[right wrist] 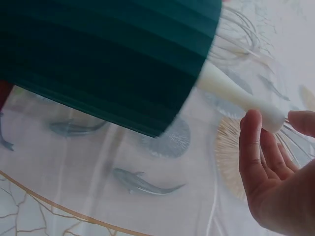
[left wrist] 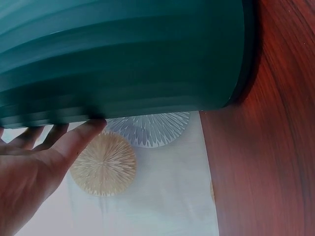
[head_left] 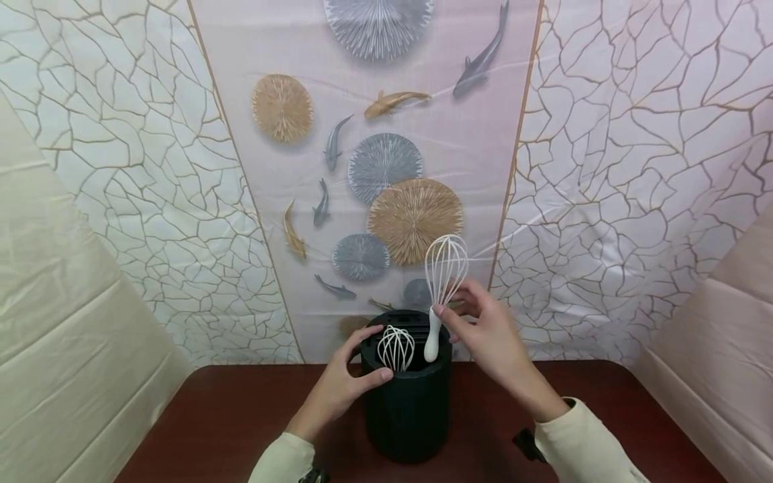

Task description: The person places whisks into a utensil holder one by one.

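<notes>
A dark green ribbed utensil holder (head_left: pixel 407 416) stands upright on the table. My left hand (head_left: pixel 341 379) grips its upper left side, thumb on the front rim and fingers toward the back rim. Inside, near that hand, sits a white whisk (head_left: pixel 396 349) with its wire head up and its handle hidden. My right hand (head_left: pixel 492 335) pinches a second white whisk (head_left: pixel 433 335) where the handle meets the wires. This whisk has its wires up, and its handle end dips at the holder's mouth on the right. In the right wrist view, thumb and fingertips (right wrist: pixel 252 120) press the handle's top.
A reddish-brown wooden table (head_left: pixel 241 422) lies under the holder. Close behind its back edge hangs a cloth backdrop (head_left: pixel 386 282) with printed fish and round leaves. Beige padded panels (head_left: pixel 78 322) rise on both sides. A slotted part (head_left: pixel 406 320) crosses the back of the holder's mouth.
</notes>
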`<state>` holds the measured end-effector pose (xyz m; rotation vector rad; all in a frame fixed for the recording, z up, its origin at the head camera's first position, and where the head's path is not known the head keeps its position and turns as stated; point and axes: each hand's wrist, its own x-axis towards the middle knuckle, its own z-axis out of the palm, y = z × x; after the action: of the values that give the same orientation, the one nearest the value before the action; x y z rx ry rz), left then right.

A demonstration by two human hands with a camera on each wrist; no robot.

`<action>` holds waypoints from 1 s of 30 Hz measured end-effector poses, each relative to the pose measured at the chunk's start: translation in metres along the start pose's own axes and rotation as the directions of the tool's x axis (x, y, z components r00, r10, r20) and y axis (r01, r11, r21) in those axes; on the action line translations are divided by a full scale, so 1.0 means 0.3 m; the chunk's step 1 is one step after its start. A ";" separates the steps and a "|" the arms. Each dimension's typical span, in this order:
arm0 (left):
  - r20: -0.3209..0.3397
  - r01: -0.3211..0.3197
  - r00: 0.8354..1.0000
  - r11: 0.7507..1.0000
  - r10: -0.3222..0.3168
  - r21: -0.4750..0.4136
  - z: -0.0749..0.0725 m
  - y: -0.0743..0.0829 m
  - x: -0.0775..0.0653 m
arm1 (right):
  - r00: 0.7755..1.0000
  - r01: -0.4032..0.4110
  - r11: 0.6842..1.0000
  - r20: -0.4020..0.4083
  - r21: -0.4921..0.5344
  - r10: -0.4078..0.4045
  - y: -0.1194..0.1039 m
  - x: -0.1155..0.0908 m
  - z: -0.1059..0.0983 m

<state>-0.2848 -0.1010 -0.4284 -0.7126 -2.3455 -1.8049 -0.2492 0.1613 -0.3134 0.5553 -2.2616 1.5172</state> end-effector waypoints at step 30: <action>-0.017 0.006 1.000 1.000 -0.006 -0.002 0.000 -0.007 -0.001 | 0.962 0.273 0.952 0.067 -0.141 -0.266 0.131 -0.043 0.099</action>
<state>-0.2855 -0.1016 -0.4304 -0.6880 -2.3377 -1.8092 -0.2604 0.1488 -0.3616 0.8248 -2.2039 1.2029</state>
